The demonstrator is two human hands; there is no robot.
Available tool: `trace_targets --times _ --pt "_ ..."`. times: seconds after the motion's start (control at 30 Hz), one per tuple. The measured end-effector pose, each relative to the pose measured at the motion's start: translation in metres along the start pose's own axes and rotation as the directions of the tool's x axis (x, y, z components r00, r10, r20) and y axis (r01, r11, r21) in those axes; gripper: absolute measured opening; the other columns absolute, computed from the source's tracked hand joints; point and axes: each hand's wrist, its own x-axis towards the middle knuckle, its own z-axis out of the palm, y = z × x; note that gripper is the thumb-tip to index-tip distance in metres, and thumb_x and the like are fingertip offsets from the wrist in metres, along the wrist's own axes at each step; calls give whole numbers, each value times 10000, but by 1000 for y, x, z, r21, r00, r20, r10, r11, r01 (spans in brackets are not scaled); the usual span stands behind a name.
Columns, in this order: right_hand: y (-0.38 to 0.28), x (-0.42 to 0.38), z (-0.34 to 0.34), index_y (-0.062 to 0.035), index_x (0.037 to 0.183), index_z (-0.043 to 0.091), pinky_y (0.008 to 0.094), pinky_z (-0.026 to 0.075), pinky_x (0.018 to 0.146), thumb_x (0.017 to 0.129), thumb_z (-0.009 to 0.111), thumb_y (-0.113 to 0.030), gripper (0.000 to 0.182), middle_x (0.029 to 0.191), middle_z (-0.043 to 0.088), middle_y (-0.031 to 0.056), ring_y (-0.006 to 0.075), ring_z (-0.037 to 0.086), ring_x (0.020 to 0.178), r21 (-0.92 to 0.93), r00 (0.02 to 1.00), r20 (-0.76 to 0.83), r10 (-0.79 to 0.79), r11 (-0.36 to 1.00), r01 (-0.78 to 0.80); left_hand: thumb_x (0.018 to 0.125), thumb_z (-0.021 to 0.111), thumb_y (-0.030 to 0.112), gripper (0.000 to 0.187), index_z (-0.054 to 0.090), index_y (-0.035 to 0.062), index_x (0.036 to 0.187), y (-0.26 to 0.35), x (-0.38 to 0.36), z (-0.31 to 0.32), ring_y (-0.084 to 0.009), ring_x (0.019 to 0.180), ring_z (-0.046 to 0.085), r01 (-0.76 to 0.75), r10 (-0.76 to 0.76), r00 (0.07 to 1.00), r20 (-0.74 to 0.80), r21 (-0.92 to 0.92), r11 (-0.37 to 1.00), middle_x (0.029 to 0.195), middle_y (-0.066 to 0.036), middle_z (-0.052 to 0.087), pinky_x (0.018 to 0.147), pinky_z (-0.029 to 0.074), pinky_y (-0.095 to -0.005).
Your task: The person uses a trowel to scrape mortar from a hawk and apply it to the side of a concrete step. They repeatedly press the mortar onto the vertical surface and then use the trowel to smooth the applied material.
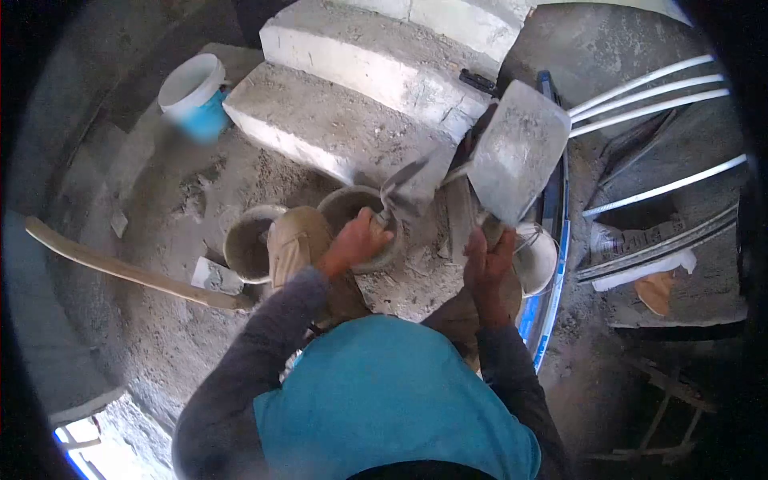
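My left hand (362, 240) is wrapped round the handle of a pointed trowel (414, 186), its blade tilted up to the right. The trowel is over the edge of a grey mortar bucket (340, 206) between my feet. In my right hand (488, 264) is the handle of a flat, rectangular grey plate (520, 148), held up with its broad face towards me. The trowel's blade comes close to the plate's left side. A second bucket (250, 248) stands left of my boot (294, 244), and a small whitish bucket (538, 262) is beside my right hand.
Dusty concrete steps (328, 120) rise ahead. A white and blue bucket (192, 92) stands at the far left. A curved wooden stick (128, 276) lies at left. Long blue-edged bars (560, 256) run along my right, near white rods (648, 96).
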Motion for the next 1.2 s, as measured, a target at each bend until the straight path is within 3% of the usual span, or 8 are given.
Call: trace_targets --times 0.2,0.3,0.37,0.6,0.73,0.8,0.97,1.2 --pt "-5 26 -2 12 1190 527 382 483 808 876 681 -251 438 997 618 154 277 613 884 -205 999 38 -36 978 43 799 689 290 525 445 -37 1129 48 -5 -21 -438 937 626 35 -26 999 -42 232 972 937 -302 616 784 487 -475" --pt "0 62 -5 -8 1225 534 419 470 885 849 699 -295 501 1073 631 212 367 620 1002 -195 996 13 -90 977 91 757 698 276 508 499 -41 1102 67 -4 -56 -366 914 646 144 -103 904 415 -67 987 943 -267 631 780 497 -443" --pt "-8 76 -14 -10 1198 534 418 477 895 837 710 -280 484 1040 643 206 382 623 999 -211 992 75 -99 971 113 753 672 206 416 566 -41 1070 72 -7 -66 -291 879 652 -424 357 859 366 118 898 919 -203 652 791 507 -396" --pt "1 60 -10 -3 1074 537 430 488 804 825 726 -220 380 917 628 180 344 628 859 -114 997 80 -10 993 19 832 736 278 448 601 21 1175 106 -8 -132 -255 927 668 -559 499 829 253 324 764 1013 -163 679 856 507 -382" --pt "-16 48 16 -21 1046 518 375 491 759 838 705 -126 298 907 607 108 243 602 808 140 970 -220 100 988 -70 873 733 233 409 554 12 1168 117 8 -109 -263 847 663 -394 263 873 -411 -275 877 908 -132 648 822 541 -401" --pt "-14 42 25 -41 1057 516 317 500 755 857 683 -67 262 940 600 58 165 590 800 140 958 -263 116 987 -81 934 641 181 360 461 16 1198 142 20 -81 -261 735 634 -485 -212 836 -506 -862 148 809 -105 592 768 559 -448" --pt "-21 29 -7 -27 1120 517 354 514 734 878 677 -145 313 937 626 94 202 621 813 -113 986 22 -163 980 165 940 576 469 445 418 61 1018 156 46 -94 -190 541 509 -604 -246 736 -631 -776 182 692 -72 475 521 480 -395" --pt "-62 43 -44 -43 1156 540 390 511 744 865 702 -246 390 946 638 173 296 649 840 -314 938 345 -23 939 138 943 529 542 519 432 34 994 169 54 -93 -187 530 504 -493 -252 795 -552 -829 263 666 -63 482 497 469 -377"
